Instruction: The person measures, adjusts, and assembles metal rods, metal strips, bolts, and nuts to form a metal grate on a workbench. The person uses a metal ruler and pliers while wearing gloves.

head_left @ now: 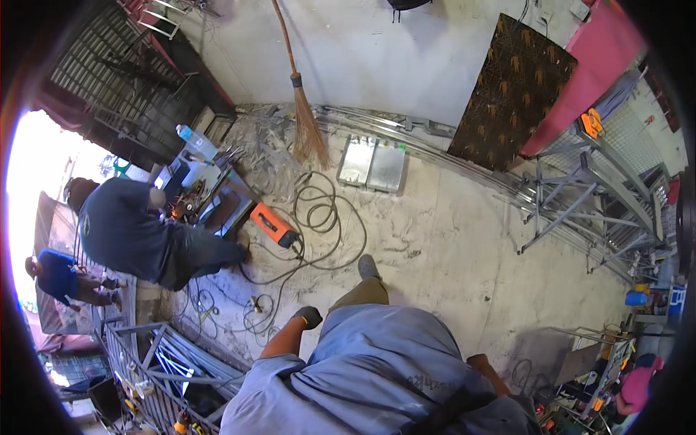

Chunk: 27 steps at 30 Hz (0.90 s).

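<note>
My left hand [310,317], in a dark glove, hangs beside my body with its fingers curled in. Nothing shows in it. My right hand [478,360] hangs low at my other side, partly behind my shirt, and its fingers are too small to make out. Neither hand touches anything I can see. Nearest my left hand, black cables [319,262] lie looped on the floor. They run to an orange machine [273,225] that looks like a welder.
A bent-over person [127,230] works at a cluttered bench [228,206], with sparks showing. Ahead are shiny metal boxes [372,165] and a broom [310,134] against the wall. Metal frames [591,181] stand right; a rack of bars [192,359] stands left. Other people are farther off.
</note>
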Tool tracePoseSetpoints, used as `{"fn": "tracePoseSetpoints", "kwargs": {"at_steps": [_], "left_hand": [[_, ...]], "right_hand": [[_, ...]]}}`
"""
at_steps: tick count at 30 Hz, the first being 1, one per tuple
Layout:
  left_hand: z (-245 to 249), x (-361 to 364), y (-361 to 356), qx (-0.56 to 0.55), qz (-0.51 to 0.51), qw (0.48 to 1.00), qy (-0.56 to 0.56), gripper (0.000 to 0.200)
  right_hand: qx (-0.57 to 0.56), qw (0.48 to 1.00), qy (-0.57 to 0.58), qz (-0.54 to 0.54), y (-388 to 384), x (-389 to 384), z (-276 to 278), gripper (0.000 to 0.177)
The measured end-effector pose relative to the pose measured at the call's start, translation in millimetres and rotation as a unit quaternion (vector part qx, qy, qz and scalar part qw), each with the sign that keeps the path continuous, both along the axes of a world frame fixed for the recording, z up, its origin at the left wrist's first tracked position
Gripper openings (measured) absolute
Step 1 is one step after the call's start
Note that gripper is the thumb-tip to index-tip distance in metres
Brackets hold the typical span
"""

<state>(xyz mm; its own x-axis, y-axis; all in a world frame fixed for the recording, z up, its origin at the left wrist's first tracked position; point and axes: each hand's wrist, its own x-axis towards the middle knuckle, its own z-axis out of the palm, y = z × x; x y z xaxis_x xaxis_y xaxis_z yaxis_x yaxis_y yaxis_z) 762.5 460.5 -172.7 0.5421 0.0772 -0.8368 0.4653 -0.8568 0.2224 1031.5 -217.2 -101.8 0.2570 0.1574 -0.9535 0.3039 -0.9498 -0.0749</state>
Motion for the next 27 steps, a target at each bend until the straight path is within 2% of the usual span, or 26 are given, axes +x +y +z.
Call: {"fn": "tracePoseSetpoints", "kwargs": {"at_steps": [3, 5, 9, 11, 12, 13, 15, 16, 17, 18, 20, 21, 22, 25, 26, 27], "left_hand": [[-29.7, 36.2, 38.0, 0.008, 0.028, 0.998, 0.058, 0.054], [-30.3, 74.3, 65.9, 0.007, 0.012, 0.995, 0.1, 0.053], [-46.7, 172.5, 149.7, 0.008, -0.001, 0.999, 0.032, 0.049], [-53.7, 225.8, 192.0, 0.044, -0.019, 0.999, -0.021, 0.044], [-35.6, 256.9, 208.2, 0.063, 0.047, 0.996, -0.05, 0.04], [-25.2, 288.6, 224.9, 0.073, 0.029, 0.994, -0.074, 0.033], [-55.3, 330.1, 267.2, 0.055, 0.022, 0.991, -0.119, 0.048], [-28.4, 361.7, 278.1, 0.05, 0.018, 0.989, -0.14, 0.046], [-39.7, 383.0, 295.0, 0.045, 0.031, 0.99, -0.132, 0.044], [-20.9, 410.6, 302.1, 0.046, 0.084, 0.99, -0.108, 0.045], [31.9, 457.9, 307.5, 0.053, 0.172, 0.98, -0.082, 0.045], [49.7, 475.4, 312.3, 0.06, 0.207, 0.973, -0.081, 0.045], [59.6, 490.0, 320.2, 0.066, 0.242, 0.965, -0.08, 0.046], [28.2, 496.0, 337.8, 0.052, 0.384, 0.915, -0.109, 0.05], [26.0, 501.1, 346.6, 0.043, 0.416, 0.904, -0.095, 0.058], [38.6, 511.0, 352.5, 0.058, 0.424, 0.899, -0.095, 0.057]], "right_hand": [[0.065, 0.997, -0.028, 0.011, 68.1, 49.5, 1.3, 0.027], [0.121, 0.988, -0.048, 0.08, 108.1, 95.5, -3.8, 0.027], [0.236, 0.94, -0.089, 0.229, 185.9, 216.0, -18.2, 0.028], [0.284, 0.931, -0.231, 0.014, 220.9, 277.5, -5.6, 0.04], [0.269, 0.932, -0.24, -0.043, 248.3, 310.6, 13.8, 0.04], [0.253, 0.93, -0.248, -0.099, 273.2, 346.8, 31.6, 0.04], [0.25, 0.941, -0.22, -0.067, 315.8, 423.6, 46.5, 0.041], [0.277, 0.937, -0.213, -0.017, 330.1, 465.2, 37.9, 0.041], [0.302, 0.926, -0.222, 0.03, 345.4, 506.9, 27.6, 0.042], [0.275, 0.937, -0.213, -0.013, 373.9, 544.2, 33.7, 0.041], [0.305, 0.92, -0.241, 0.054, 427.1, 620.1, 34.5, 0.038], [0.275, 0.926, -0.253, 0.057, 458.5, 653.4, 36.4, 0.04], [0.253, 0.932, -0.241, 0.093, 503.2, 683.2, 64.4, 0.041], [0.255, 0.92, -0.247, 0.164, 633.3, 749.3, 142.3, 0.044], [0.247, 0.915, -0.255, 0.193, 675.2, 766.4, 164.1, 0.044], [0.282, 0.901, -0.249, 0.218, 711.2, 787.0, 177.5, 0.046]]}}
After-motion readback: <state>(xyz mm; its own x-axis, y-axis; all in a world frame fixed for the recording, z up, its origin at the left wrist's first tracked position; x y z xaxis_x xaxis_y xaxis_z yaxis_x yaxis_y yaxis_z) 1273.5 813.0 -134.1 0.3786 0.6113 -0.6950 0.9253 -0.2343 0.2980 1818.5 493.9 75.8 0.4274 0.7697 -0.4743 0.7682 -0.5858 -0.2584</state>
